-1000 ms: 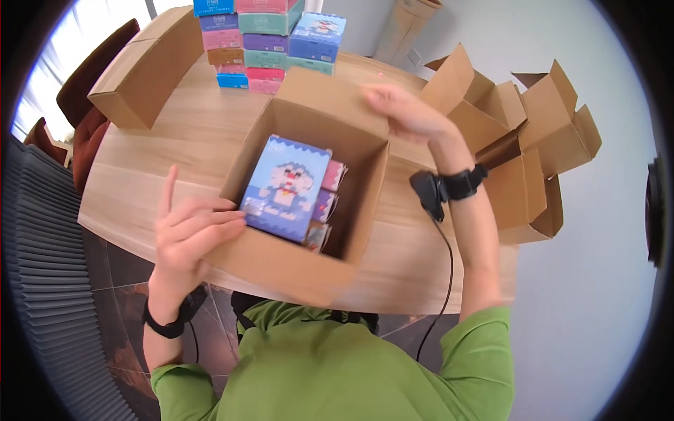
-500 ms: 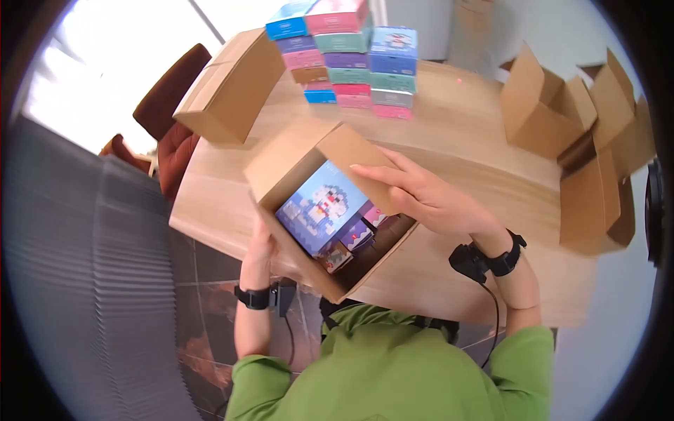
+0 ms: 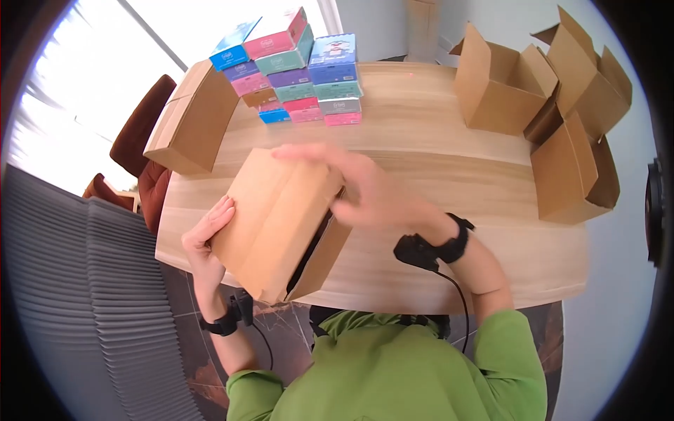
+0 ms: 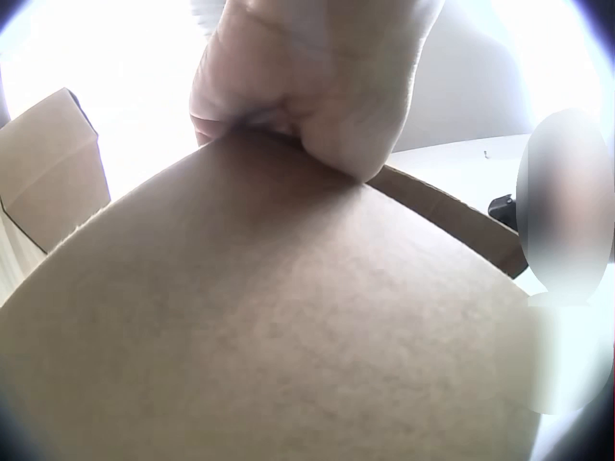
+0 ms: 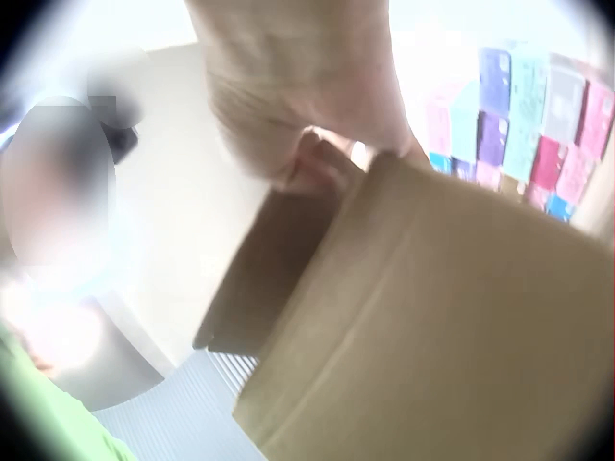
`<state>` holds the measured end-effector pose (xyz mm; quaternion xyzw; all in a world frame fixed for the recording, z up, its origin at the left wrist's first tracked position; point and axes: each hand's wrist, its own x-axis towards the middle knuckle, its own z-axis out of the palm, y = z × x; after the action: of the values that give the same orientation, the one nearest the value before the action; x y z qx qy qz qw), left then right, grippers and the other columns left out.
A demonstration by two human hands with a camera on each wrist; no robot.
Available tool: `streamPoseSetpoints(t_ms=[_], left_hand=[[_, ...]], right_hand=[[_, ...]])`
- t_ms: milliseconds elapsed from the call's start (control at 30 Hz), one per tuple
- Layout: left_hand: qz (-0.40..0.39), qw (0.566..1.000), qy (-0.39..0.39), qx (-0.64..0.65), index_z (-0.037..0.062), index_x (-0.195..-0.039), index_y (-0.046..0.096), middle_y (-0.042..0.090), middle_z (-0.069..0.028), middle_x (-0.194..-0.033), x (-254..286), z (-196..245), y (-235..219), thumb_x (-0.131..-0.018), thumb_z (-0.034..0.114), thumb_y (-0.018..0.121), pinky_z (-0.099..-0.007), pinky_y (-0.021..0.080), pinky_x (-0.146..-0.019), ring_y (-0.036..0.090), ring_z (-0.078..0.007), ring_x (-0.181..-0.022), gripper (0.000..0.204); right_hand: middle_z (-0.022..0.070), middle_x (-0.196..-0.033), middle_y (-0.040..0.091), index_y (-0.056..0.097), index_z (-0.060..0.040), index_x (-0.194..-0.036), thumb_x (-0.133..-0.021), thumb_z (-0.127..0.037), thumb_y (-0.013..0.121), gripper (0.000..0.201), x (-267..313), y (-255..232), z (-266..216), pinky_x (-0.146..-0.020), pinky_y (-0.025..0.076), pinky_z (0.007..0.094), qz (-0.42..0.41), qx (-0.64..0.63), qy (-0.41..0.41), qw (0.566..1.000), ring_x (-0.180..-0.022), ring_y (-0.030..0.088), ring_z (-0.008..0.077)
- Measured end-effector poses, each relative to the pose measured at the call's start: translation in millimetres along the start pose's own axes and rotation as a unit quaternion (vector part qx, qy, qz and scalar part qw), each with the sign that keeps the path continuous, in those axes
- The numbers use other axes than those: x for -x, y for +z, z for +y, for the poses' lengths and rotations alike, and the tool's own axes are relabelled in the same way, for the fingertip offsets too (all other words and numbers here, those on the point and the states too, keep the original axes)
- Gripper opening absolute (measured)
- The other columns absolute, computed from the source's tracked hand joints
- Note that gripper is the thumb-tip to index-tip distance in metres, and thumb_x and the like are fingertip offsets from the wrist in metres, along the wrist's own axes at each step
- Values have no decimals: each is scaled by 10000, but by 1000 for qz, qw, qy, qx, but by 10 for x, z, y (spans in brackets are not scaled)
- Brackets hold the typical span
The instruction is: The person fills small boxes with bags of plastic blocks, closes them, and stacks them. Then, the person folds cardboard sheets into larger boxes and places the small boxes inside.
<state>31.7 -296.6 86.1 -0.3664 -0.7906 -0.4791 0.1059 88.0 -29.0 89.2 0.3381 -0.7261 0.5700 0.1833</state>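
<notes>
In the head view a brown cardboard box (image 3: 274, 217) stands tilted near the table's front edge. Its broad flap lies over the top, with a narrow dark gap along the right side, so the contents are hidden. My left hand (image 3: 207, 242) holds the box's left edge, fingers along that edge; in the left wrist view the hand (image 4: 307, 86) bends over a cardboard edge. Blurred by motion, my right hand (image 3: 372, 186) grips the upper right corner, fingers over the top and thumb beside the gap. The right wrist view shows the thumb against the side flap (image 5: 264, 269).
Stacked colourful boxes (image 3: 295, 74) stand at the back of the table (image 3: 414, 140). A long carton (image 3: 193, 123) sits at the back left. On the right are several open cardboard boxes (image 3: 502, 88). A reddish chair (image 3: 144, 140) is beyond the left edge.
Earlier the box was open, showing a blue picture box and smaller packets. Its flap has since folded over them. The left hand now holds the left edge; the right hand grips the upper right corner.
</notes>
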Motion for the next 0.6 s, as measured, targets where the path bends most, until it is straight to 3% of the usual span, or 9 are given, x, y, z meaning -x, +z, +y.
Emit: streamPoseSetpoints(t_ms=[100, 167, 333, 433, 533, 600], left_hand=[[-45, 999, -20, -21, 21, -1022, 629, 589, -173, -1084, 18, 52, -64, -663, -125, 566, -347, 377, -948, 510, -298, -1105, 392], [-63, 997, -35, -16, 24, -1028, 627, 584, -172, -1093, -8, 106, -76, -650, -143, 562, -345, 372, -953, 498, -300, -1119, 418], [-92, 993, -71, 7, 26, -1042, 620, 576, -170, -1109, -3, 142, -128, -624, -149, 583, -334, 360, -963, 472, -296, -1147, 455], [-178, 981, -82, -2, 40, -1108, 585, 521, -180, -1191, -46, 169, -244, -635, 34, 704, -375, 293, -1007, 385, -305, -1221, 488], [-354, 935, -10, -29, 60, -1226, 491, 378, -187, -1329, -170, 302, -436, -536, 317, 800, -485, 185, -1032, 232, -322, -1303, 799], [-403, 905, -27, -130, 86, -1279, 427, 272, -183, -1384, -174, 464, -405, -456, 440, 793, -563, 122, -1009, 142, -340, -1324, 968]], right_hand=[[97, -1336, 321, 420, -144, -1250, -742, -72, 568, 534, 67, -45, -397, -970, 288, 520, -141, 198, -36, 969, -1263, 271, 286], [100, -1326, 345, 462, -173, -1214, -762, -171, 606, 475, 105, 52, -454, -956, 276, 566, -163, 301, -23, 939, -1283, 238, 248], [105, -1266, 432, 525, -133, -1131, -740, -257, 625, 422, 127, 138, -240, -936, 342, 525, -148, 350, -65, 923, -1215, 372, 227], [105, -1161, 523, 564, -96, -1071, -733, -233, 630, 371, 145, 85, -142, -936, 369, 481, -120, 316, -86, 937, -1127, 472, 224], [94, -1059, 585, 600, -65, -1001, -717, -201, 644, 318, 250, 103, 102, -934, 400, 422, -53, 271, -141, 951, -1060, 531, 208], [85, -1022, 603, 613, -55, -971, -709, -179, 650, 293, 291, 101, 119, -923, 423, 384, -22, 277, -163, 947, -1029, 552, 196]])
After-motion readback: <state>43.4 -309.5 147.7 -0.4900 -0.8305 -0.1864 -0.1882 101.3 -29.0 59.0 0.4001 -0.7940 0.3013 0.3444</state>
